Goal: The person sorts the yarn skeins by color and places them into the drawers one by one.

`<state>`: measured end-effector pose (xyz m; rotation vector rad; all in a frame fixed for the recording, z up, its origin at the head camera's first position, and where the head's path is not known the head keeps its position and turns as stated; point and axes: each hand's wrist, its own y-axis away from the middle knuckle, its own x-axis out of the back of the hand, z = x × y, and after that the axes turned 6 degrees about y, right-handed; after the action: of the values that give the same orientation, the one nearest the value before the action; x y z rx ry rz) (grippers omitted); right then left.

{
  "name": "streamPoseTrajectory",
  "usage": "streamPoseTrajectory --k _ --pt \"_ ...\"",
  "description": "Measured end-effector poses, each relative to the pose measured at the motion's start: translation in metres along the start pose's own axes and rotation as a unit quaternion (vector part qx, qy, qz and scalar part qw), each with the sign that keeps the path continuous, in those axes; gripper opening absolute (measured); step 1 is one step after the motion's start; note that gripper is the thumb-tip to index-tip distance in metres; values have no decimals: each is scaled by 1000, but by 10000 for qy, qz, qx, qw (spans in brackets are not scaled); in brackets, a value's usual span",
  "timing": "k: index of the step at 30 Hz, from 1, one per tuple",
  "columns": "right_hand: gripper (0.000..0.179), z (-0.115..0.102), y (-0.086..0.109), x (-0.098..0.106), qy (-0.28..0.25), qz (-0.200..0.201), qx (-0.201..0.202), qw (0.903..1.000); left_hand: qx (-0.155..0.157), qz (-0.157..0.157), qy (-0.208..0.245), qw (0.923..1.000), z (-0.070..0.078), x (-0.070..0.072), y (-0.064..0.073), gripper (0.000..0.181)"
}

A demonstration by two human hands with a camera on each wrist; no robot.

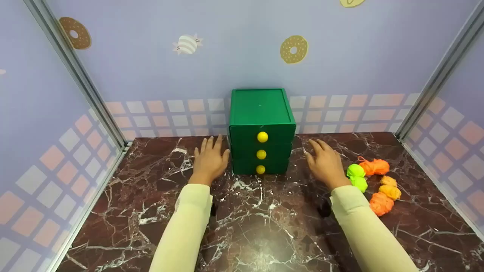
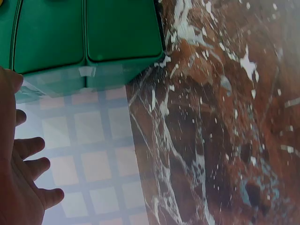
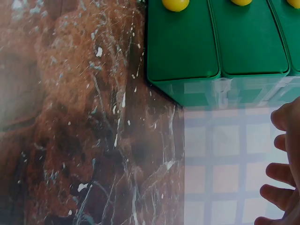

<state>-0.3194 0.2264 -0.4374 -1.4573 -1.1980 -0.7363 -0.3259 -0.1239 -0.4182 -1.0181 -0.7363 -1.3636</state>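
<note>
A green chest of three stacked drawers (image 1: 245,136), each with a round yellow knob, stands against the back wall, all its drawers closed. To its left my left hand (image 1: 210,160) hovers with fingers spread and nothing in them. On the other side my right hand (image 1: 325,162) is held out, fingers extended and holding nothing. The left wrist view shows the chest's green front (image 2: 122,30) beyond my thumb. From the right wrist, the yellow knobs and the drawer fronts (image 3: 183,47) appear past my fingertips (image 3: 276,173).
Right of my right hand lie several yarn bundles: a lime green one (image 1: 356,177), an orange one (image 1: 375,166), and an orange-and-yellow group (image 1: 382,202). They rest on a dark red marbled tabletop (image 1: 264,226). Patterned panels (image 1: 242,45) enclose the back and both sides.
</note>
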Motion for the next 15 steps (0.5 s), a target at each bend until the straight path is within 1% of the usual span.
streamPoseTrajectory --k 5,8,12,15 --pt "52 -6 -3 1 -329 -99 -19 9994 -43 127 212 9997 7 -2 -2 61" --pt "53 -10 -5 1 -544 -155 -30 9984 -156 261 331 9990 10 -2 -3 61" --pt "53 -17 -7 1 -679 -125 -5 9976 -270 377 594 9972 15 -3 -5 62" --pt "54 -23 -9 2 -752 -97 -35 9971 -244 409 792 9957 18 -4 -6 61"
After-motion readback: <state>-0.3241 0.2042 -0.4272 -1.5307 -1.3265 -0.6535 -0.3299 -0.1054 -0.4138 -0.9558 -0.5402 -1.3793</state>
